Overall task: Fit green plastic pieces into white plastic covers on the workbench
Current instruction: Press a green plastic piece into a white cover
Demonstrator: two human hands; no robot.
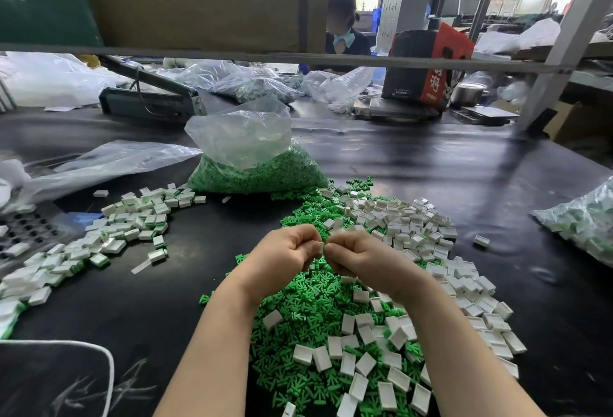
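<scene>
Where the dark counter (431,164) is spread with loose parts, a fitting step is judged to be in hand. Largest on it, a clear bag of green pieces (255,164) stands toward the far edge, open at the top. Toward the near edge a heap of green plastic pieces (298,327) is mixed with white plastic covers (411,224), which run on toward the right edge. Toward the left edge a band of finished covers (129,221) showing green at their rims is laid out. Above the heap the left hand (282,251) and right hand (358,257) are brought together, both sets of fingers curled; a small white cover (320,247) is pinched between them, though which hand holds it, and whether a green piece is already seated, cannot be told. Pressing the piece home is probably called for next, then setting it aside leftward. Nothing is seen barring that path except scattered strays.
</scene>
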